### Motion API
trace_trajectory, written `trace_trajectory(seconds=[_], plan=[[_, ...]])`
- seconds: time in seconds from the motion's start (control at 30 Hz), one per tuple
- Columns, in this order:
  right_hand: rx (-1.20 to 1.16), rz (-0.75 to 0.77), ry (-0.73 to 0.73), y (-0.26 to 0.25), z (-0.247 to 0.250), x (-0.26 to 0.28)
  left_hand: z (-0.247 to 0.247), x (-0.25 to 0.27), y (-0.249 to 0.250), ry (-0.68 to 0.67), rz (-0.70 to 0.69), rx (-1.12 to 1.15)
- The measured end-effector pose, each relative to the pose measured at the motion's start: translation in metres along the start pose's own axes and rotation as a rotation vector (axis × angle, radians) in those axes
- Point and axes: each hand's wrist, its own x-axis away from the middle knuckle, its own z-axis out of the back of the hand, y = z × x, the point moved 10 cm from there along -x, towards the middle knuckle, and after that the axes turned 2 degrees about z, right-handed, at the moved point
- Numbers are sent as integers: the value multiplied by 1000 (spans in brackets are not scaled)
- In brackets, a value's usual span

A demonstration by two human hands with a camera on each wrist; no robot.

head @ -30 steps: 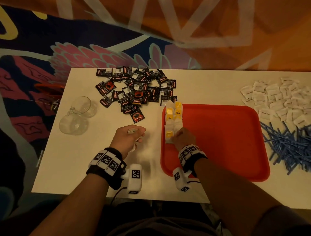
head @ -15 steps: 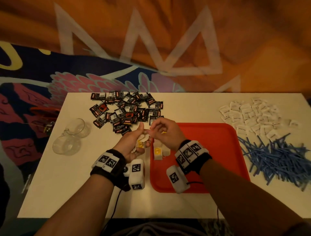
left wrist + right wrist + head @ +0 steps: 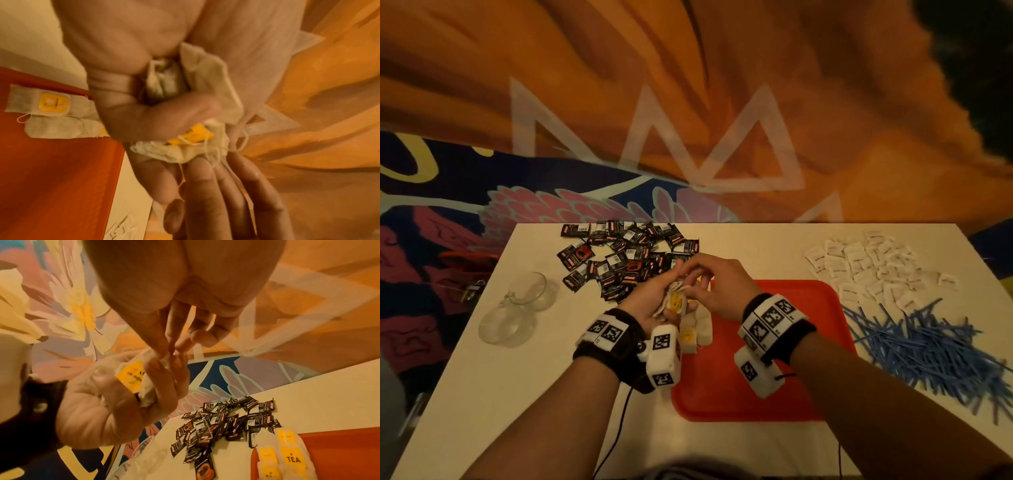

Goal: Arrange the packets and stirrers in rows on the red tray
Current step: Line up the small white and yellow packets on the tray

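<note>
The right hand [image 3: 717, 287] pinched a tea bag's string with thumb and forefinger tips. The left hand [image 3: 650, 301], palm up, curled around a bunch of tea bags [image 3: 676, 301] above the red tray's [image 3: 774, 394] left edge, where more tea bags [image 3: 697, 330] lay in rows.

Gauzy matt paper tea bags [image 3: 205, 91], smooth red plastic tray [image 3: 774, 394], clear glass cups [image 3: 517, 308].

White table [image 3: 756, 246] bears red tray [image 3: 801, 342], packets, stirrers, glass cups.
</note>
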Motion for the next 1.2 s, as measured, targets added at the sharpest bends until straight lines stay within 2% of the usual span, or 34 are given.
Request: trace_trajectory(seconds=[0.1,0.2,0.3,0.53,0.6,0.7,0.77,0.83,0.93,1.07,1.2], plan=[[-42,-36,70,3,12,0,2,-5,-3,-29,21,38],[-192,-75,171,9,27,0,9,-4,-4,11,7,48],[-347,-123,210,15,37,-2,27,-5,-7,75,-23,46],[-300,-113,219,12,46,-8,54,19,17,394,-201,-454],[-261,-100,199,8,46,-9,48,28,37,449,-343,-532],[-231,-87,167,2,43,-10,21,40,63,410,-521,-668],[-232,-81,154,0,41,-11,2,42,71,365,-555,-808],[-285,-91,179,0,43,-11,-8,45,76,375,-594,-880],[-414,-167,183,12,38,-7,-4,49,82,433,-645,-782],[-268,-215,96,25,20,0,4,47,79,442,-641,-728],[-206,-244,89,33,14,5,0,47,77,440,-667,-779]])
